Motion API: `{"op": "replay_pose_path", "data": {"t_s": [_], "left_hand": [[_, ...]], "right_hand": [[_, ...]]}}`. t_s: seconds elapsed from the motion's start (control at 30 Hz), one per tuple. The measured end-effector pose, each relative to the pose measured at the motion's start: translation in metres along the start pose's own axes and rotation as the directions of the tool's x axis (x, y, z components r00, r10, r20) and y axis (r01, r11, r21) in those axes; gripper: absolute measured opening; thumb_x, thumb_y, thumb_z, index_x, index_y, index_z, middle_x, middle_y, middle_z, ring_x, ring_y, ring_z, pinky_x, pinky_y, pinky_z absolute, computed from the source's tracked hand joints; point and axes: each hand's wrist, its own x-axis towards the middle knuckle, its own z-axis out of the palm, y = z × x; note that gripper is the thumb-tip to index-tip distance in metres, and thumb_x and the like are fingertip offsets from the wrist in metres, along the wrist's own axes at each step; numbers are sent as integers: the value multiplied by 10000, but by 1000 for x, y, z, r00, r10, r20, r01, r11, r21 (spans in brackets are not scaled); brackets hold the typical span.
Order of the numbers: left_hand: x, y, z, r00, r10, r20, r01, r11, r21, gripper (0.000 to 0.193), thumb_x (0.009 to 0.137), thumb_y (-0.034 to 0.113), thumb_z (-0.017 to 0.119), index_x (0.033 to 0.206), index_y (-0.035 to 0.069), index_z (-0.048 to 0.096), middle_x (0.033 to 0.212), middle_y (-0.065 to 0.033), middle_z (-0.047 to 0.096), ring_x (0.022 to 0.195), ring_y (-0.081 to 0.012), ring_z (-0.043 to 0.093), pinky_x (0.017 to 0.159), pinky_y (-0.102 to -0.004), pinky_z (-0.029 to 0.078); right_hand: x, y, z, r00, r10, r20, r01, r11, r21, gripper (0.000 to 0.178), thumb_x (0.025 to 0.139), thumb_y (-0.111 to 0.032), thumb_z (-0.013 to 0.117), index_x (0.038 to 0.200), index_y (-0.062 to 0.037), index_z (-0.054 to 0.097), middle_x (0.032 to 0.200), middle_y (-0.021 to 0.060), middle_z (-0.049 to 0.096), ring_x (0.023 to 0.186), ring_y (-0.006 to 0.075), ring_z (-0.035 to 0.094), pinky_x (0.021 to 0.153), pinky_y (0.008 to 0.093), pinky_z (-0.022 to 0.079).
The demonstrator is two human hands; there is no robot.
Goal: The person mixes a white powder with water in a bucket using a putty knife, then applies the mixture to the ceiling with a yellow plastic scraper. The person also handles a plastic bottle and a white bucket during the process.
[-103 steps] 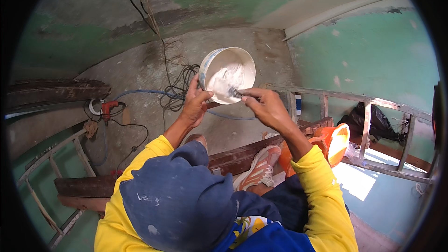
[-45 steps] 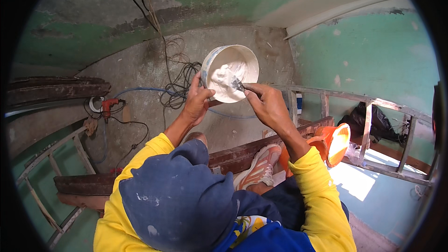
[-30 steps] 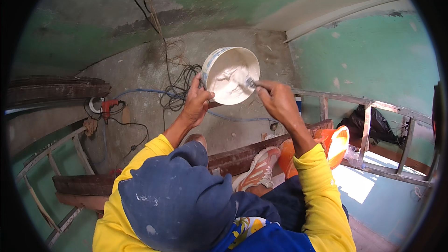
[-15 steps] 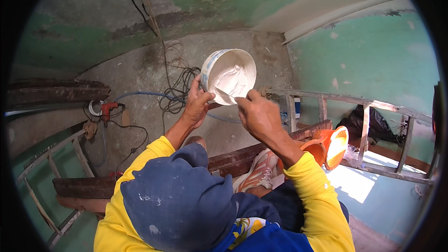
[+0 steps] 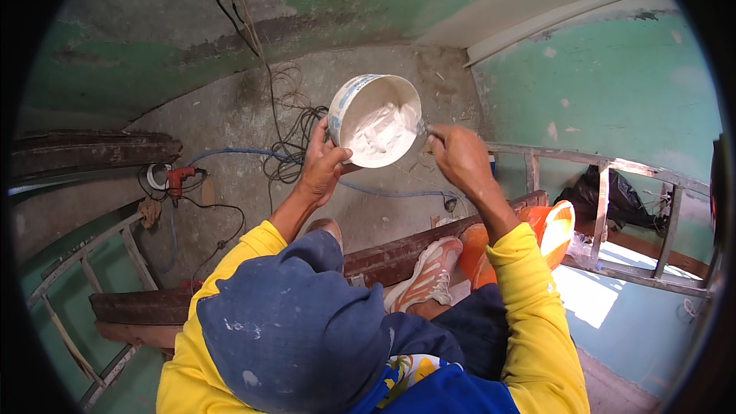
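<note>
A white bucket (image 5: 343, 110) is tilted with its mouth toward me and holds thick white putty (image 5: 381, 132). My left hand (image 5: 322, 166) grips its lower left side, thumb over the rim and fingers behind the wall. In my right hand (image 5: 463, 159), closed fingers hold a putty knife (image 5: 422, 131), its blade at the bucket's right rim. Most of the knife's handle is hidden by the fist.
Below lies a dark wooden plank (image 5: 399, 254) by my shoe. Metal frames with rungs (image 5: 606, 199) stand on both sides. An orange container (image 5: 558, 234) is at the right, a red power drill (image 5: 179, 182) at the left, and coiled cables (image 5: 290, 153) on the floor.
My right hand has moved right and slightly up, bringing the putty knife from the bucket's lower rim to its right rim. My left hand keeps its grip on the bucket.
</note>
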Motion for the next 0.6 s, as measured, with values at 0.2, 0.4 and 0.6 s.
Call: {"op": "replay_pose_path", "data": {"t_s": [0.2,0.4,0.6], "left_hand": [[1,-9,-2,1000,-18,-18,18,1000,21,897,889,47,655,1655,168,206,1475,-169,573,1307,-297,632,1065,-545,586],[-2,-6,-4,997,-78,14,78,997,14,867,915,92,606,1668,160,184,1553,-181,519,1323,-306,637,1083,-558,578],[-3,1,1,996,-83,30,83,996,-18,853,915,83,559,1674,154,179,1562,-190,510,1349,-344,625,1088,-587,570]], "right_hand": [[-16,-12,33,804,220,552,-552,623,555,303,1016,-247,664,1115,12,787,786,48,722,579,102,575,548,297,459],[-6,-16,8,915,136,380,-365,682,634,312,1021,-254,692,1169,2,793,793,25,704,615,106,579,573,302,462],[-6,10,-3,983,47,180,-95,959,266,369,1004,-311,694,1191,-11,801,927,170,790,800,229,710,788,375,547]]}}
